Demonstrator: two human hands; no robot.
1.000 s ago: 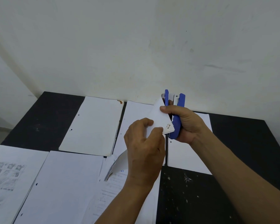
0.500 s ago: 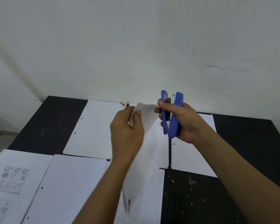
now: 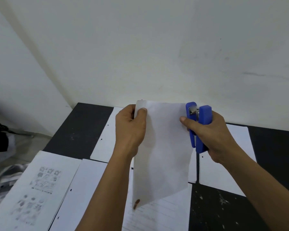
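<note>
Head view: the held sheet [image 3: 163, 155] hangs upright in mid-air above the black table [image 3: 77, 130], its long axis running from 12 to 6 o'clock. The left hand [image 3: 130, 130] pinches its upper left corner, thumb on the near face and fingers behind. The right hand [image 3: 212, 135] is wrapped round the blue stapler [image 3: 199, 129], and its thumb reaches across to touch the sheet's right edge.

The stapler also stands nearly upright, with its mouth at 12 o'clock and its two arms a little apart at the top. The sheet's upper right corner lies just at the stapler's 9 o'clock, beside the mouth but apparently not yet between the arms. The right hand is the nearer one to that corner, so the coming move likely turns on sliding the corner sideways toward 3 o'clock into the gap.

A brown mark [image 3: 137, 202] shows at the sheet's lower left corner. Whether the sheet is single or several leaves cannot be told. The fingers behind the paper are hidden, as is the stapler's hinge end inside the palm. Other paper stacks lie on the table, among them a printed page [image 3: 37, 185] at 8 o'clock, its pictures too blurred to read.
</note>
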